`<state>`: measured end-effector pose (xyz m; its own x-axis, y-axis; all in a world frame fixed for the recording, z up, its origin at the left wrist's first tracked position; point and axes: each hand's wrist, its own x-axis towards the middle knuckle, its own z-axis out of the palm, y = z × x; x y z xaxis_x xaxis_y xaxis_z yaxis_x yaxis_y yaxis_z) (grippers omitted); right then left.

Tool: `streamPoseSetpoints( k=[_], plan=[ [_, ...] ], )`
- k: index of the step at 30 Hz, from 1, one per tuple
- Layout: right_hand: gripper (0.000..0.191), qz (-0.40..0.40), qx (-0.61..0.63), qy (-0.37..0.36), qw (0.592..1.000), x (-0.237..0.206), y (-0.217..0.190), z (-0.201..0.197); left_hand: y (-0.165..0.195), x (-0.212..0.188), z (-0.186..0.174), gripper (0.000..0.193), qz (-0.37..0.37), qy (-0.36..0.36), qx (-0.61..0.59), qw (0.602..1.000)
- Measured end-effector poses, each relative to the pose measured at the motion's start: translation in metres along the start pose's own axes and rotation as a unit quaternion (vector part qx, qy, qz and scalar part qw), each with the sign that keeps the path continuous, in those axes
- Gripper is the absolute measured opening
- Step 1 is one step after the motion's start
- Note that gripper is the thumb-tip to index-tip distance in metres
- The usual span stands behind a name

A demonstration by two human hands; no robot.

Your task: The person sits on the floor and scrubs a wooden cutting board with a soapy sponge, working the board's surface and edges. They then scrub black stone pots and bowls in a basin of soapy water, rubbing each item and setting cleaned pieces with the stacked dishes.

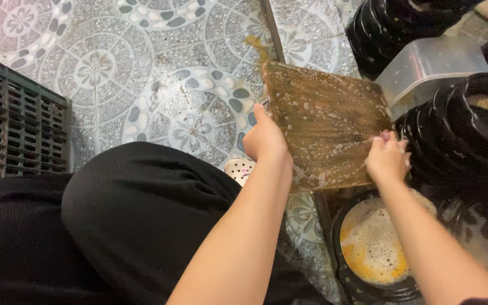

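Observation:
A square wooden cutting board [326, 121], wet and covered in soap suds, is held tilted above the tiled floor. My left hand [265, 138] grips its left edge, thumb up along the rim. My right hand [387, 158] presses on the board's lower right part with fingers curled around something small and pinkish, mostly hidden. Below the board sits a round black pan [377, 243] filled with foamy orange-yellow water.
Stacks of black bowls [458, 130] stand at the right, more black bowls [391, 28] at the top right, with a clear plastic container [430, 65] between them. A dark plastic crate [15, 124] is at the left. My knee in black fabric [142, 209] fills the lower left.

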<state>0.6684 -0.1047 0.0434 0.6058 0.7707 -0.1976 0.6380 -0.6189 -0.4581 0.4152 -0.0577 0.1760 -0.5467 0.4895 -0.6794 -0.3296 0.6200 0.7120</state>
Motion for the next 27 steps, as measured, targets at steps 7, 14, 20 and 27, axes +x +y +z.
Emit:
streamPoseSetpoints(
  k=[7,14,20,27],
  plan=[
    [0.049,-0.01,-0.036,0.056,0.998,0.019,0.001,0.01,0.0,0.001,0.002,0.074,0.019,0.027,0.025,0.999],
    [0.043,-0.202,0.081,-0.002,0.976,-0.046,-0.082,0.021,0.0,-0.003,-0.002,0.072,0.021,0.017,0.024,0.999],
    [0.052,-0.47,0.109,0.006,0.876,-0.032,-0.155,0.028,-0.009,0.003,0.001,0.077,0.049,0.019,0.061,0.997],
    [0.053,-0.4,0.117,-0.023,0.909,0.076,-0.119,0.031,-0.011,0.009,0.006,0.073,0.094,0.087,0.08,0.989]
  ],
)
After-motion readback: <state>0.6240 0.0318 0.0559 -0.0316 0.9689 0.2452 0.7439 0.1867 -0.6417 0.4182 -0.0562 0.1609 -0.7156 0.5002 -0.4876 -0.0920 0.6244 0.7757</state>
